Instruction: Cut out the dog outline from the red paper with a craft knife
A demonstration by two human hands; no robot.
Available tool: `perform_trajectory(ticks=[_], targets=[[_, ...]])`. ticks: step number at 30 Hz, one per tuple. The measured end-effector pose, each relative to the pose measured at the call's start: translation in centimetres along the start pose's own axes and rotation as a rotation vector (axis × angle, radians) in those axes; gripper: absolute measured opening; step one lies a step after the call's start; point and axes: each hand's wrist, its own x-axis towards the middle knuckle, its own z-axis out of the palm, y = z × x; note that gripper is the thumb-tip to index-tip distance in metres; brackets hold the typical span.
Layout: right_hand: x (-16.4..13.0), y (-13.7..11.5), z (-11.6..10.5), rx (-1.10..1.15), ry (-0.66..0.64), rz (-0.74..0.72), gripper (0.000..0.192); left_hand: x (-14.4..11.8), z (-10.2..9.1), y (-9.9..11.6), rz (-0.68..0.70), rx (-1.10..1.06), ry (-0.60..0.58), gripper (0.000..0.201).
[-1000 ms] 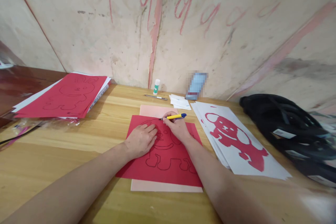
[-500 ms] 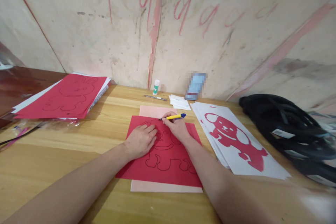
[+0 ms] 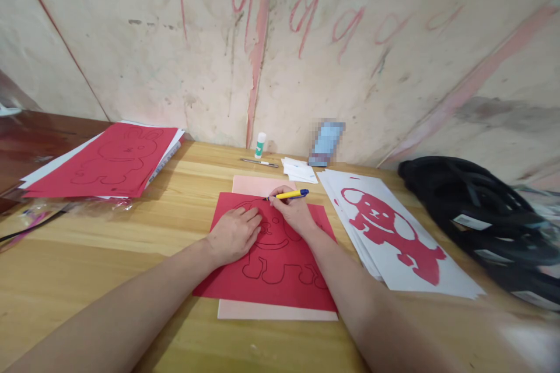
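Observation:
A red paper sheet (image 3: 280,297) with a dog outlined in black lies over a pale pink sheet (image 3: 280,310) on the table. My left hand (image 3: 236,234) rests flat on the red paper's left part, fingers stretched and covering some of the drawing. In my right hand (image 3: 294,210) is a slim yellow pen-shaped tool (image 3: 286,194) with blue parts; whether it is a pen or a craft knife I cannot tell. Its dark tip meets the paper at the top of the dog's head. My right hand and forearm hide part of the outline.
White sheets (image 3: 446,277) bearing a red dog cut-out (image 3: 378,218) lie to the right, beside a black mesh-like object (image 3: 472,210). At left is a stack topped by a red sheet (image 3: 105,157). A glue stick (image 3: 261,145), a pen (image 3: 260,163), white papers (image 3: 300,170) and a blurred phone-like object (image 3: 326,144) are near the wall.
The tool and my right fingers have shifted very slightly left. My left hand and the red paper stay where they were.

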Motion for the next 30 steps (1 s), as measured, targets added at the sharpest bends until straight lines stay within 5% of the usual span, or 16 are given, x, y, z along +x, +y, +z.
perform_trajectory(ticks=[30], targets=[[-0.02,-0.24,0.07,-0.014,-0.016,-0.001,0.016,0.00,0.01,0.06,-0.001,0.013,0.002,0.027]])
